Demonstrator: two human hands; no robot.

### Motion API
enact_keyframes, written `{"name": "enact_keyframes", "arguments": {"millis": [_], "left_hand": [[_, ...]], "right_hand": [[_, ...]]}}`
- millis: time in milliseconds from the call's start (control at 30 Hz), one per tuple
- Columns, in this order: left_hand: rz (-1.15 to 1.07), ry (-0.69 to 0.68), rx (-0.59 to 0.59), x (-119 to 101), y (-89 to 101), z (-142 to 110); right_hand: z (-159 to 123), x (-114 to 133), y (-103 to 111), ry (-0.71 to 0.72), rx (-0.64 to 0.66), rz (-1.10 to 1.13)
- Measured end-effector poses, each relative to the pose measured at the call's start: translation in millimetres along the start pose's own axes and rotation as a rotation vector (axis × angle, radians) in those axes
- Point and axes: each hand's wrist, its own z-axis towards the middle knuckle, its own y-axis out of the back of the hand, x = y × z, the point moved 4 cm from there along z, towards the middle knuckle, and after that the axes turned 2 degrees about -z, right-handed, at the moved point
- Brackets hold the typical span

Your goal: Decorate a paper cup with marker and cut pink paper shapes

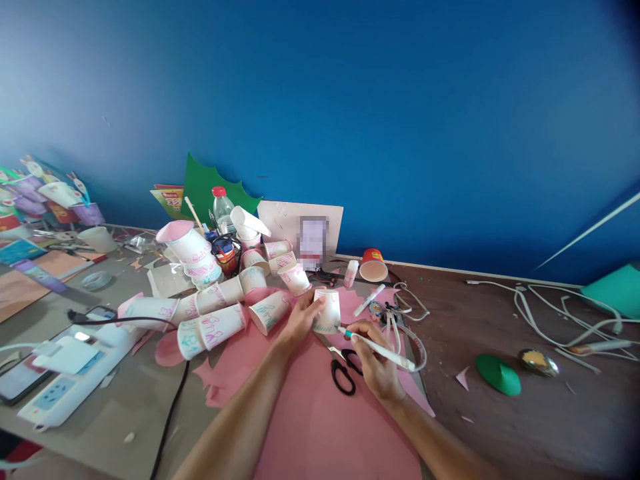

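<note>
"Holding what, in that left hand?"

"A white paper cup, narrow end up. The thumb and fingers are curled firmly against its left side, and it stands straight in front of the person, just beyond the scissors."

"And the right hand?"

"Pinched round a white marker with a teal band near the tip. The fingers are bent in close, like a writing grip, and the pen slants down to the cup's lower right edge."

"Touching it?"

"The tip is at that edge, but it's too small for me to say whether it truly meets the paper. There are teal marks along the bottom of the cup."

"So the hands are apart?"

"Yes, near each other, one at the cup and one on the pen. Below them the scissors lie on a big pink sheet."

"What's beside the left arm?"

"Scribbled paper cups, many on their sides, and farther left a power strip."
</note>
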Motion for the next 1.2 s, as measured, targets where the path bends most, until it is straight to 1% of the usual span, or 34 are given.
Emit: {"name": "enact_keyframes", "arguments": {"millis": [167, 333, 633, 800, 1067, 1200], "left_hand": [[-0.016, -0.008, 0.0, -1.0, -1.2, -0.2], [-0.041, -0.019, 0.009, 1.4, -1.0, 0.5], [-0.066, 0.0, -0.006, -3.0, -4.8, -1.1], [-0.048, -0.001, -0.016, -5.2, -5.1, -1.1], [-0.037, -0.008, 0.005, -3.8, -4.2, -1.6], [-0.024, -0.019, 0.01, -3.8, -3.2, -0.9]], "right_hand": [[0.6, 0.9, 1.0, -0.01, -0.021, 0.005], [0.1, -3.5, 0.7, -0.045, -0.04, 0.044], [2.3, -1.9, 1.1, -0.07, -0.065, 0.003], [2.5, 0.2, 1.6, -0.075, -0.084, -0.008], [1.4, 0.5, 2.2, -0.095, -0.113, 0.016], [1.4, 1.5, 1.6, -0.099, -0.105, 0.019]]}}
